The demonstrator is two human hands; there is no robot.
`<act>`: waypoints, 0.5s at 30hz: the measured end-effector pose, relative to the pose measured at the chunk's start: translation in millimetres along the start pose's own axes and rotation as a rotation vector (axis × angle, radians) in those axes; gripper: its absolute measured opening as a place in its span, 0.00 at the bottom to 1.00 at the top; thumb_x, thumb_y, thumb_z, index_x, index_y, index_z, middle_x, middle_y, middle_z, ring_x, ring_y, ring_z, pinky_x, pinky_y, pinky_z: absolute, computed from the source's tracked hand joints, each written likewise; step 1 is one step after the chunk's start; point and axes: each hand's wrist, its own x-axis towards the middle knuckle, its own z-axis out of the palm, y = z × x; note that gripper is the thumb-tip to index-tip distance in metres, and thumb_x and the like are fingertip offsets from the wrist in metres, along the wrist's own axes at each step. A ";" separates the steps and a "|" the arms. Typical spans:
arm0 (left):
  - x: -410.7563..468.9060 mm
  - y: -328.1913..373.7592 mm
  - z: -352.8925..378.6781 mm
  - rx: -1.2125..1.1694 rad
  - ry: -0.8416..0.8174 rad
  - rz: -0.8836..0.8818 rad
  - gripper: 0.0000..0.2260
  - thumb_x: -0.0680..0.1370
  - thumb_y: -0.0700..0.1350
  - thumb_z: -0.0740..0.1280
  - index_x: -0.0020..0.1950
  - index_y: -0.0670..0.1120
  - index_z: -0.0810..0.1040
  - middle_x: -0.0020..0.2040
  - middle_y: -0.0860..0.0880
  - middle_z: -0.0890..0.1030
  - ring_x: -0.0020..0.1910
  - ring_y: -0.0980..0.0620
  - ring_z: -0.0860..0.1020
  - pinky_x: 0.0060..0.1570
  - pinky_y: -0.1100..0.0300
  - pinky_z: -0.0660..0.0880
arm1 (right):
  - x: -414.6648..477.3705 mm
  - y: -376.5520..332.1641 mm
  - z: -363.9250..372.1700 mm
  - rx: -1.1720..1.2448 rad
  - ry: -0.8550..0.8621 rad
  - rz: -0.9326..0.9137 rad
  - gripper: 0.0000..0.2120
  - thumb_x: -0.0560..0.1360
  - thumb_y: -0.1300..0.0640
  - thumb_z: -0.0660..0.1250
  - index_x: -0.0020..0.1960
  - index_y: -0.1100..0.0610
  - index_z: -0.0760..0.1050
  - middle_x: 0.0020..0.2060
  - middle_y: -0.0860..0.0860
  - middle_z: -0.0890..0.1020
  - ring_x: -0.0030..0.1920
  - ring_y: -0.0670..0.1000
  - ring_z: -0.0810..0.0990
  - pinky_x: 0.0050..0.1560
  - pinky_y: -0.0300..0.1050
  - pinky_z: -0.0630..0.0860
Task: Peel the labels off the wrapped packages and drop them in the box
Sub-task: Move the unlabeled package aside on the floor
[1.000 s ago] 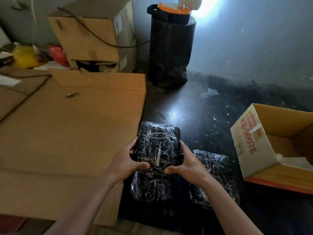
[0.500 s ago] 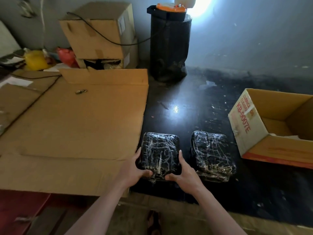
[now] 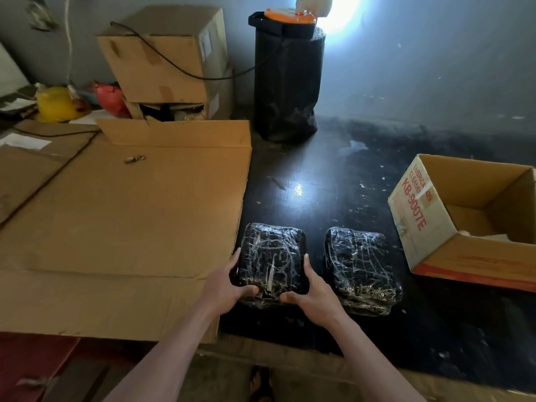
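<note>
- Held package (image 3: 271, 256): dark, wrapped in crinkled clear film, and sitting between the two hands at the near edge of the black table (image 3: 319, 181).
- Left hand (image 3: 223, 288): fingers curl round the package's left side, with the thumb pressed over its near top edge.
- Right hand (image 3: 313, 294): mirrors the left, fingers up the right side and thumb on top. Probably a two-sided clamp to steady or turn the package while hunting for a label.
- No label is plainly visible on the top face. There is only a pale strip just beyond the thumbs, too small to identify.
- Second package (image 3: 359, 262): lies just right of the right-hand fingers, apart from them and untouched.
- Box (image 3: 429, 216): open-topped, with red print, and well out to the right of the right hand. It seems placed for an easy drop.
- Flattened cardboard (image 3: 130, 227): spreads out left of the left-hand fingers, its edge touching or nearly touching them.
- Black cylinder (image 3: 287, 82): stands far beyond the fingertips, against the wall.
</note>
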 end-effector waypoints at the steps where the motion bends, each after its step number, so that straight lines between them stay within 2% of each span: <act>1: 0.1 -0.3 -0.4 -0.003 -0.002 -0.002 0.52 0.65 0.57 0.82 0.81 0.61 0.54 0.76 0.54 0.68 0.73 0.53 0.69 0.71 0.52 0.68 | 0.2 0.8 -0.2 -0.001 0.000 0.002 0.54 0.70 0.46 0.77 0.79 0.43 0.39 0.72 0.45 0.70 0.59 0.39 0.66 0.58 0.35 0.64; 4: 0.1 0.0 -1.7 -0.008 -0.003 0.003 0.51 0.64 0.59 0.81 0.80 0.61 0.55 0.76 0.55 0.68 0.72 0.53 0.70 0.69 0.55 0.69 | 3.2 3.0 -0.2 -0.004 -0.012 0.009 0.54 0.71 0.46 0.76 0.79 0.42 0.38 0.72 0.45 0.70 0.59 0.39 0.66 0.55 0.33 0.65; 7: -1.7 1.4 -1.9 0.004 -0.010 0.008 0.51 0.65 0.60 0.80 0.81 0.60 0.54 0.77 0.54 0.66 0.74 0.52 0.68 0.70 0.54 0.68 | 5.0 3.3 0.0 -0.012 -0.034 0.025 0.54 0.72 0.46 0.75 0.79 0.42 0.36 0.72 0.45 0.70 0.58 0.39 0.67 0.44 0.30 0.69; 11: -3.0 2.3 -2.3 0.014 -0.015 0.003 0.51 0.67 0.59 0.80 0.81 0.59 0.52 0.77 0.53 0.66 0.74 0.51 0.68 0.70 0.53 0.68 | 2.6 1.4 -0.8 -0.038 -0.037 0.017 0.54 0.73 0.45 0.74 0.78 0.42 0.34 0.72 0.45 0.71 0.56 0.40 0.71 0.39 0.30 0.70; 13: -6.4 4.0 -2.6 0.023 -0.016 0.018 0.51 0.67 0.60 0.79 0.81 0.59 0.50 0.77 0.53 0.66 0.74 0.51 0.68 0.71 0.53 0.68 | -3.1 -1.5 -0.6 -0.093 -0.034 0.002 0.53 0.73 0.42 0.72 0.79 0.44 0.34 0.72 0.46 0.71 0.59 0.45 0.76 0.40 0.31 0.71; 15: -8.1 1.8 -2.4 0.060 -0.009 -0.002 0.51 0.67 0.64 0.77 0.81 0.58 0.50 0.78 0.53 0.65 0.75 0.51 0.67 0.71 0.51 0.68 | -6.0 2.6 1.3 -0.161 -0.013 -0.003 0.51 0.73 0.36 0.69 0.79 0.45 0.34 0.71 0.49 0.72 0.61 0.50 0.78 0.47 0.35 0.73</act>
